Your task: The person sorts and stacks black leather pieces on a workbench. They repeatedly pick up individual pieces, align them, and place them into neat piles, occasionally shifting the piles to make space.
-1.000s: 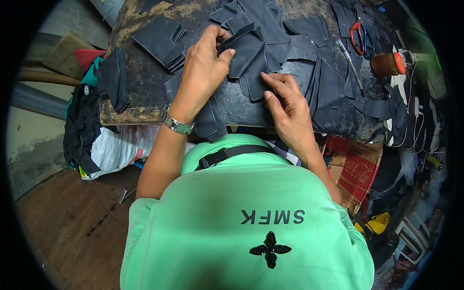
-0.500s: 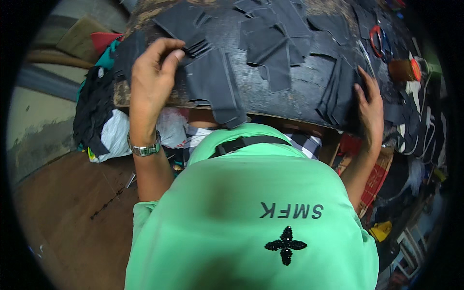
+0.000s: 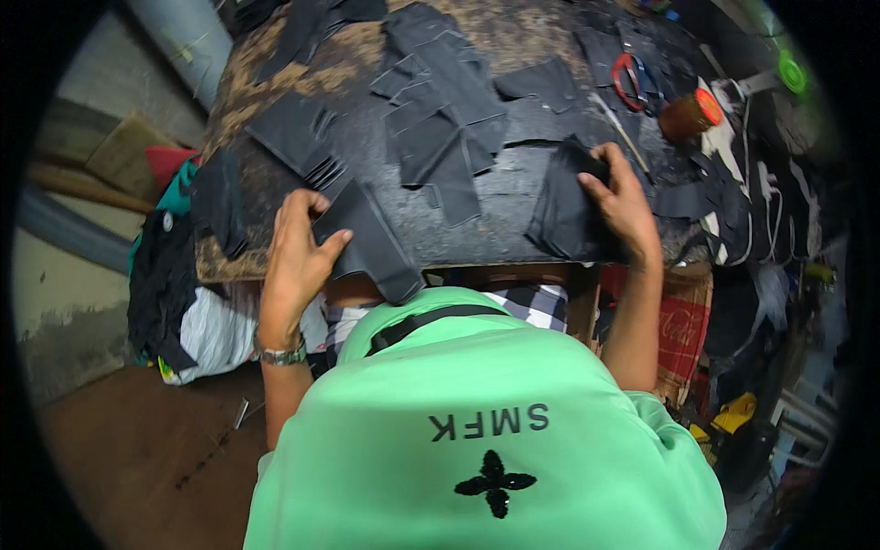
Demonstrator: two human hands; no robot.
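Observation:
My left hand [image 3: 295,249] grips a stack of black cut pieces [image 3: 371,243] at the near edge of the worn worktable [image 3: 513,32]. My right hand [image 3: 625,203] is closed on another bundle of black pieces [image 3: 566,203] at the table's near right edge. More black cut pieces [image 3: 442,128] lie spread across the middle of the table, and a fanned stack [image 3: 295,136] sits to the left. My green shirt fills the lower part of the view.
Red-handled scissors [image 3: 631,78] and an orange-lidded jar [image 3: 689,115] lie at the table's far right. Dark cloth [image 3: 165,275] and a white bag [image 3: 215,332] hang at the left. A red crate [image 3: 683,335] stands under the table on the right.
My hands moved apart from the middle of the table; each pulled a bundle of black pieces toward the near edge, the left one nearer me, the right one out to the right.

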